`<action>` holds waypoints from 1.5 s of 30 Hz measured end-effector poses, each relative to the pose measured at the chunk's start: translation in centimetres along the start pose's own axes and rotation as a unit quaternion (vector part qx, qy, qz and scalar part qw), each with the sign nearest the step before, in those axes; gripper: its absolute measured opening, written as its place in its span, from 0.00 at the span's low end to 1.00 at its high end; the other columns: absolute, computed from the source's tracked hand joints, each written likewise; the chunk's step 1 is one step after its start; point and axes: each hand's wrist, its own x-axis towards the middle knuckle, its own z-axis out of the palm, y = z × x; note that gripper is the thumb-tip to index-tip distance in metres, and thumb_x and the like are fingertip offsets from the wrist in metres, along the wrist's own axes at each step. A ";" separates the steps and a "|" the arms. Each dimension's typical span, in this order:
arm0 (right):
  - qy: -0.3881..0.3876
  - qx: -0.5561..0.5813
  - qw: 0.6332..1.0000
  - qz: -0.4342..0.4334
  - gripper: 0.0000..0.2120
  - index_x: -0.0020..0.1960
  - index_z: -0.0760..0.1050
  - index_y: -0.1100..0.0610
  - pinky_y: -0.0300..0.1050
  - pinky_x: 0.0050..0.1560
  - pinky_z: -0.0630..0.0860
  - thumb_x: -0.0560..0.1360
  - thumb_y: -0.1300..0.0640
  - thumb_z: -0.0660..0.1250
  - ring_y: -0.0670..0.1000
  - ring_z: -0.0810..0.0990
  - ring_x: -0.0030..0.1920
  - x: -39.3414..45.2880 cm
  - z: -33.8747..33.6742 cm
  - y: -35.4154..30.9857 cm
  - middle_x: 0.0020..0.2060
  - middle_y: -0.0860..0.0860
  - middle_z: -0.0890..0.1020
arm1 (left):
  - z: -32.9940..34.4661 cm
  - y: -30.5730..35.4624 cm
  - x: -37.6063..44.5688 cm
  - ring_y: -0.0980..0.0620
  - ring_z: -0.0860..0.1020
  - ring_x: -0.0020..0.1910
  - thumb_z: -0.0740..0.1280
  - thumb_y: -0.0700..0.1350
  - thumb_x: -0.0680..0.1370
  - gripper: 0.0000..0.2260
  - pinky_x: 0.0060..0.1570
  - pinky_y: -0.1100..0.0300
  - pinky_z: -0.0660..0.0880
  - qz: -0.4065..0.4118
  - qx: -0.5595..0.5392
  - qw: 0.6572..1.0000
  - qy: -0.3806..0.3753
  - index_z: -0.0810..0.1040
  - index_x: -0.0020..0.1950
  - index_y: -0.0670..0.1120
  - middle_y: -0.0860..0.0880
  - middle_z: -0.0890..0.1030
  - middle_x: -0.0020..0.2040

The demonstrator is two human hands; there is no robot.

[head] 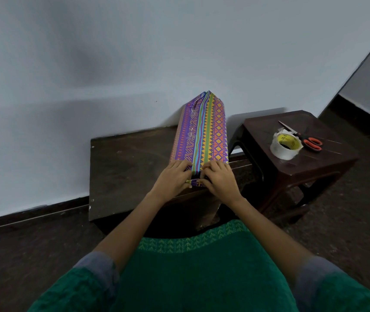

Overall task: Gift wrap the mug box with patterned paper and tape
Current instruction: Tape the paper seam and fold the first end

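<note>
The mug box (204,129) lies lengthwise on a low dark table (125,163), covered in purple, yellow and orange patterned paper; its far end is folded to a point near the wall. My left hand (173,179) and my right hand (218,177) both press on the paper flaps at the box's near end, fingers curled over the folded edge. The near end face is mostly hidden under my hands. A roll of clear tape (286,145) with a yellow core sits on a stool to the right, apart from both hands.
A dark brown plastic stool (328,167) stands right of the table, bearing the tape and orange-handled scissors (307,140). A pale wall rises just behind the table. Dark floor surrounds both, and my green garment fills the bottom of the view.
</note>
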 end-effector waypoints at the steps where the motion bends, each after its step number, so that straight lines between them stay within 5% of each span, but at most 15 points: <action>1: 0.002 -0.002 1.000 -0.006 0.09 0.42 0.77 0.55 0.49 0.49 0.75 0.70 0.50 0.69 0.55 0.78 0.49 -0.1 0.0 0.0 0.47 0.51 0.79 | 0.1 -0.1 0.2 0.46 0.80 0.48 0.81 0.49 0.59 0.18 0.50 0.54 0.78 -0.003 0.004 1.000 0.006 0.81 0.43 0.44 0.44 0.80 0.50; 12: -0.020 -0.027 0.999 0.000 0.13 0.39 0.77 0.54 0.48 0.46 0.74 0.64 0.46 0.76 0.55 0.79 0.48 0.2 -0.3 -0.4 0.46 0.51 0.80 | 0.5 -0.5 0.6 0.45 0.77 0.54 0.75 0.48 0.68 0.13 0.55 0.52 0.75 -0.011 -0.013 1.000 0.001 0.83 0.49 0.43 0.44 0.77 0.55; 17: 0.005 -0.015 1.000 0.001 0.14 0.38 0.78 0.53 0.46 0.45 0.72 0.71 0.43 0.62 0.53 0.78 0.47 0.2 -0.2 -0.4 0.45 0.49 0.79 | -0.4 -1.7 0.8 0.46 0.75 0.57 0.71 0.46 0.73 0.10 0.56 0.52 0.74 0.002 -0.058 0.998 -0.023 0.79 0.50 0.41 0.43 0.76 0.57; 29: 0.015 -0.067 0.997 -0.033 0.17 0.40 0.77 0.54 0.43 0.39 0.72 0.73 0.43 0.57 0.52 0.78 0.39 1.1 0.2 -0.3 0.40 0.49 0.79 | -1.9 -2.7 1.6 0.50 0.71 0.61 0.64 0.47 0.78 0.12 0.58 0.58 0.70 0.006 -0.068 0.996 -0.064 0.79 0.56 0.41 0.45 0.73 0.62; 35: 0.028 -0.072 0.995 -0.068 0.17 0.40 0.77 0.55 0.44 0.38 0.74 0.74 0.44 0.58 0.52 0.78 0.39 1.2 0.5 -0.3 0.40 0.51 0.79 | -1.3 -3.4 -0.1 0.45 0.79 0.50 0.76 0.49 0.68 0.09 0.53 0.50 0.76 0.018 0.012 1.000 0.000 0.82 0.42 0.45 0.45 0.80 0.50; 45: 0.027 -0.087 0.992 -0.087 0.16 0.42 0.77 0.56 0.45 0.38 0.75 0.75 0.46 0.58 0.52 0.78 0.40 1.5 1.0 -0.2 0.42 0.51 0.80 | -1.8 -3.5 -0.5 0.46 0.80 0.52 0.66 0.52 0.73 0.14 0.52 0.51 0.77 0.036 -0.014 0.998 0.043 0.79 0.51 0.44 0.44 0.80 0.52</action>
